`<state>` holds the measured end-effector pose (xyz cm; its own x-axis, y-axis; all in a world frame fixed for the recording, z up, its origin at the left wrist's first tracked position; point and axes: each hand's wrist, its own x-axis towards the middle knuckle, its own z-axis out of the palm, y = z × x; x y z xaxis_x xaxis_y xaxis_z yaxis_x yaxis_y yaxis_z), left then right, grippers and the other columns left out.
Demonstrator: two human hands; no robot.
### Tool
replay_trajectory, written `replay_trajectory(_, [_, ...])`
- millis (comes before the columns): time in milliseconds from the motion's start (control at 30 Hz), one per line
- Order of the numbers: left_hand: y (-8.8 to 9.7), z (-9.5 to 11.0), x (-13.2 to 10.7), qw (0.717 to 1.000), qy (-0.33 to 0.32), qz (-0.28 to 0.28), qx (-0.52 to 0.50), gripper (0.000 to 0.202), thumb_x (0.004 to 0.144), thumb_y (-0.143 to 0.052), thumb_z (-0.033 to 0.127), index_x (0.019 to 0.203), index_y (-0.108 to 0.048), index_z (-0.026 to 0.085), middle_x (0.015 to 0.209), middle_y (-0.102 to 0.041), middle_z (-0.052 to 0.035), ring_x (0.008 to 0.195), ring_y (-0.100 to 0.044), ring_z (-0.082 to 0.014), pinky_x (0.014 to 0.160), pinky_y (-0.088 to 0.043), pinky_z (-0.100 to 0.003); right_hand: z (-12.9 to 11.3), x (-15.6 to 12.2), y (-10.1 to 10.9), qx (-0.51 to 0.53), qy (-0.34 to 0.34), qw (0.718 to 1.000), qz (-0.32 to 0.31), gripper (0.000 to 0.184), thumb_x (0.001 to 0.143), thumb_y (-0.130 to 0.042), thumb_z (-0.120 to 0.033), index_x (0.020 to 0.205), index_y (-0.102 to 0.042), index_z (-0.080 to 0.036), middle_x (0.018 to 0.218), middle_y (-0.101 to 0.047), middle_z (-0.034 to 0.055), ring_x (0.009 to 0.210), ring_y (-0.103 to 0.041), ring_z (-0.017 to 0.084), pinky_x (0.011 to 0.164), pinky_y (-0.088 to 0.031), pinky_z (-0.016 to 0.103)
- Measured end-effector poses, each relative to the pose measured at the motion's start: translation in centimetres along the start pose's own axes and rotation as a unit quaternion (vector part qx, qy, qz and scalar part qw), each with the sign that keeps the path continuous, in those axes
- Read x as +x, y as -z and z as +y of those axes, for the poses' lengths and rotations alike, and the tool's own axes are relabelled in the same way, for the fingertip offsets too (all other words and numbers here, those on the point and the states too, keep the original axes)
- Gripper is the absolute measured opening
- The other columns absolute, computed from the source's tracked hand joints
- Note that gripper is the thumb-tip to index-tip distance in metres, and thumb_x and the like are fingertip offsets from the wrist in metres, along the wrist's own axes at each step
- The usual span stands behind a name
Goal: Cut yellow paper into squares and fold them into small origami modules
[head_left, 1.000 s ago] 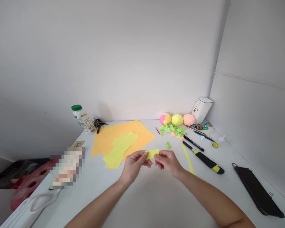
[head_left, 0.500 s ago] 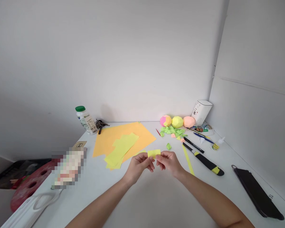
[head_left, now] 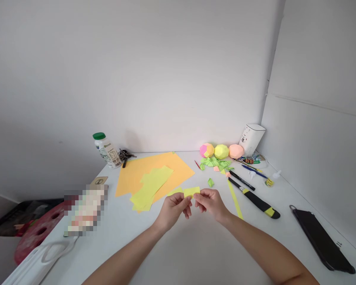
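A small yellow paper piece [head_left: 191, 191] is pinched between both hands above the white table [head_left: 195, 245]. My left hand [head_left: 173, 208] grips its left end with thumb and fingers closed. My right hand [head_left: 210, 202] pinches its right end. Just beyond my hands lie yellow paper sheets [head_left: 150, 187] on a large orange sheet [head_left: 154, 168]. A thin yellow strip [head_left: 235, 194] lies to the right of my right hand.
A green-capped bottle [head_left: 105, 149] and keys [head_left: 125, 154] stand at the back left. Paper balls [head_left: 221, 151], green folded pieces [head_left: 215, 162], a white container [head_left: 251, 139], pens [head_left: 241, 180], a yellow-black utility knife [head_left: 256, 202] and a black phone [head_left: 322, 239] lie right. A mask [head_left: 38, 259] lies at left.
The yellow piece has been narrowed between my fingers, looking flatter and lower than a second ago. Both hands stay in nearly the same place.
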<state>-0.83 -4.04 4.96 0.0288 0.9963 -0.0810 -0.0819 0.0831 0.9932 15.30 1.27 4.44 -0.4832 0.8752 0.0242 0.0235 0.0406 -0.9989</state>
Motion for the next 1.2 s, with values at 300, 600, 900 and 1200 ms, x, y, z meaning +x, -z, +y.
replay_trajectory(300, [-0.4,-0.6,-0.6,0.998,-0.036,0.004,0.045,0.034,0.080,-0.058,0.049,0.067,-0.055,0.018,0.052,-0.060,0.0011,0.045,-0.054,-0.0114,0.050,-0.045,-0.024,0.3,-0.3,-0.2,-0.024,-0.014,0.999,-0.042,0.013,0.072,-0.063,-0.027,0.075,-0.059,-0.015,0.058,-0.055,-0.0018,0.047,-0.048,0.009,0.039,-0.035,0.019])
replay_trajectory(600, [-0.9,-0.4,-1.0,0.990,-0.080,0.042,0.105,0.034,0.081,-0.056,0.048,0.063,-0.052,0.019,0.053,-0.062,0.0004,0.047,-0.056,-0.0128,0.051,-0.046,-0.025,-0.4,-0.3,-0.2,-0.042,-0.007,0.999,-0.027,0.009,0.068,-0.059,-0.019,0.063,-0.052,-0.016,0.054,-0.050,-0.0040,0.043,-0.046,0.008,0.039,-0.036,0.018])
replay_trajectory(900, [0.0,0.0,-0.1,0.993,-0.048,0.087,0.066,0.038,0.079,-0.057,0.049,0.058,-0.045,0.020,0.049,-0.062,0.0008,0.042,-0.055,-0.0121,0.050,-0.045,-0.024,0.3,1.7,2.6,-0.044,-0.020,0.999,-0.005,0.014,0.069,-0.061,-0.024,0.080,-0.057,-0.016,0.066,-0.058,-0.0016,0.047,-0.051,0.008,0.038,-0.038,0.017])
replay_trajectory(1200, [-0.2,-1.1,0.0,0.999,-0.016,0.005,0.032,0.033,0.078,-0.060,0.048,0.065,-0.051,0.018,0.051,-0.062,0.0005,0.043,-0.056,-0.0128,0.048,-0.046,-0.025,0.7,0.5,0.5,-0.037,-0.032,0.995,-0.084,0.014,0.074,-0.060,-0.028,0.073,-0.057,-0.015,0.070,-0.058,0.0003,0.051,-0.052,0.008,0.045,-0.039,0.019])
